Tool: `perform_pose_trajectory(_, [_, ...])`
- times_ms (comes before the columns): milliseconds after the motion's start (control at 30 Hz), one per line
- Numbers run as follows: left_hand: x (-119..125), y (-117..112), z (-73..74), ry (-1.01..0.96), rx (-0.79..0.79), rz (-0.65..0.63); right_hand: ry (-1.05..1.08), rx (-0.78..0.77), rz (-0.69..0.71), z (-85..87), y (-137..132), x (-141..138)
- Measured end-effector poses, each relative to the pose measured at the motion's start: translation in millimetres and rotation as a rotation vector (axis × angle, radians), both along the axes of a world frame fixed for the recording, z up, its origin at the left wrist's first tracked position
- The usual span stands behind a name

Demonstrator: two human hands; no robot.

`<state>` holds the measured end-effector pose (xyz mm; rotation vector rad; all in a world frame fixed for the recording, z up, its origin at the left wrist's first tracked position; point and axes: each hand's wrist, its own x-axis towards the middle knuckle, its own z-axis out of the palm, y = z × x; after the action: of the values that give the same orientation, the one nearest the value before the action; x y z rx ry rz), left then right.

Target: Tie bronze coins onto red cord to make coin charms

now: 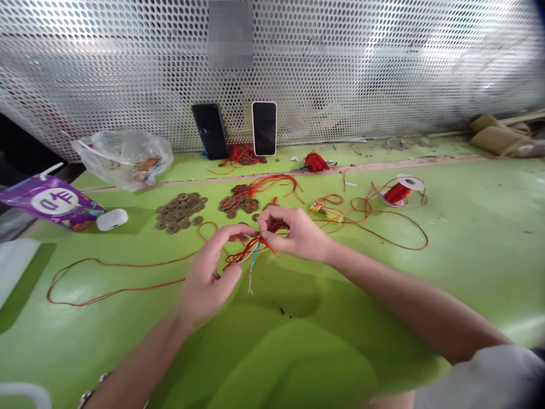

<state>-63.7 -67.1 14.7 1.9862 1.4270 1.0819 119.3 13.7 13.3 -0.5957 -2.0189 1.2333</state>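
My right hand is closed in a pinch on a red cord, at the top of a small bundle. Pale strands and a short blue piece hang down from that pinch. Across from it, my left hand has its thumb and index finger apart, the index tip close to the bundle. A long loop of red cord runs out from behind my left hand over the green table. Behind my hands lie coins with red cord tied on them; some coins are partly hidden by my fingers.
Loose holed coins form a pile at left, near a white case and a purple packet. Two phones lean on the perforated metal panel. At right are a red cord spool and a yellow lighter.
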Motion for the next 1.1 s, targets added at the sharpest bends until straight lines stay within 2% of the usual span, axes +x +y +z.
perform_pose_trajectory(100, [-1.9, 0.3, -0.7, -0.102, -0.080, -0.003, -0.010, 0.023, -0.001, -0.2, -1.1, -0.4])
perform_pose_trajectory(267, [3.9, 2.2, -0.2, -0.067, -0.102, 0.094, -0.006, 0.031, 0.013, -1.0, -2.7, -1.1])
perform_pose_trajectory(433, [6.9, 1.1, -0.9, -0.065, -0.070, 0.073, -0.036, 0.037, 0.030, -1.7, -2.8, -1.0])
perform_pose_trajectory(667, [5.8, 3.7, -3.1, -0.173, -0.225, 0.035, -0.011, -0.050, 0.043, -2.1, -2.7, -1.9])
perform_pose_trajectory(833, [3.1, 5.6, -3.8, -0.129, -0.103, 0.094, 0.033, -0.125, 0.049, -2.4, -3.9, -3.6])
perform_pose_trajectory(933, [2.9, 5.0, -3.7, -0.068, -0.006, 0.085, 0.068, -0.175, 0.077, -2.5, -3.8, -4.0])
perform_pose_trajectory(1100, [4.1, 4.3, -2.3, 0.038, 0.090, 0.084, 0.054, -0.173, 0.132, -2.9, -4.1, -4.0])
